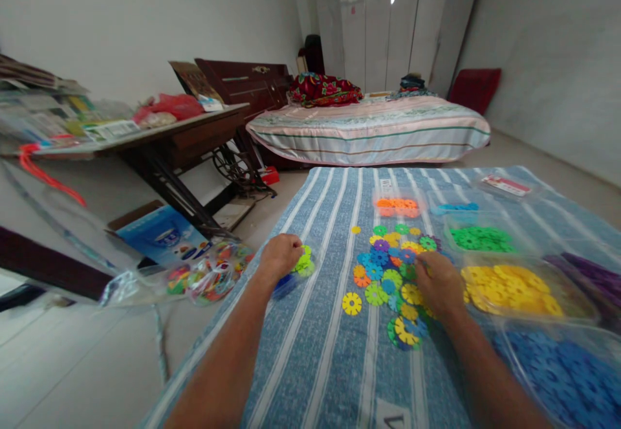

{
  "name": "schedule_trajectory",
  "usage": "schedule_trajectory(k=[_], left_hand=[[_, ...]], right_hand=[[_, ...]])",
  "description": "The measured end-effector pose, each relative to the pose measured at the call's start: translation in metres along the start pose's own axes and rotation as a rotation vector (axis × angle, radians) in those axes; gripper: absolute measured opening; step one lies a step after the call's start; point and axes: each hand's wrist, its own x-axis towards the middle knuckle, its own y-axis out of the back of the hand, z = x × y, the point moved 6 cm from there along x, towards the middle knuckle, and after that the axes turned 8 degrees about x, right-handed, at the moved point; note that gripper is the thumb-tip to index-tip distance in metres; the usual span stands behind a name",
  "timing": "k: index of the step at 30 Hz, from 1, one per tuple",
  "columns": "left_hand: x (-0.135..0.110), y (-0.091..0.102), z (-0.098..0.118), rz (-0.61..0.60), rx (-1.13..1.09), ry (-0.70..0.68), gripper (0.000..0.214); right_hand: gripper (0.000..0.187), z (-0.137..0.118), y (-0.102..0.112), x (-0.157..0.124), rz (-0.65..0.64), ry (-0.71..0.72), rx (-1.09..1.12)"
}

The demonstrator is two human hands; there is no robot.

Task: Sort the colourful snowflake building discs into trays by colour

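Observation:
My left hand [280, 255] is closed in a fist on several light-green snowflake discs [305, 262] at the left side of a blue striped cloth [320, 351]; a blue disc [284, 285] lies just under the wrist. My right hand [438, 282] rests knuckles-up on the right edge of a loose pile of mixed coloured discs [391, 267], fingers curled into the pile; what they pinch is hidden. A single yellow disc [352, 303] lies apart in front of the pile.
Clear bags of sorted discs lie to the right: orange [398, 206], green [480, 239], yellow [509, 286], blue [567, 371], purple [596, 274]. A bag of mixed discs [208, 277] sits on the floor at left. A sewing-machine table [165, 144] and a bed [369, 128] stand beyond.

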Motion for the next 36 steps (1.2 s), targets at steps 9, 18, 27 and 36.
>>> schedule_trajectory(k=[9,18,27,36], left_hand=[[-0.014,0.005,0.012,0.188,0.023,-0.015,0.03],[-0.069,-0.017,0.091,-0.114,-0.11,-0.437,0.014],[-0.078,-0.053,0.1,-0.209,0.045,-0.448,0.021],[-0.057,-0.062,0.094,-0.328,-0.354,-0.35,0.006]], right_hand=[[0.03,0.014,-0.002,-0.001,-0.049,-0.148,0.002],[0.028,0.02,-0.001,0.001,-0.039,-0.244,0.148],[0.027,0.019,-0.003,0.003,-0.047,-0.235,0.118],[0.023,0.02,-0.005,0.003,-0.032,-0.213,0.115]])
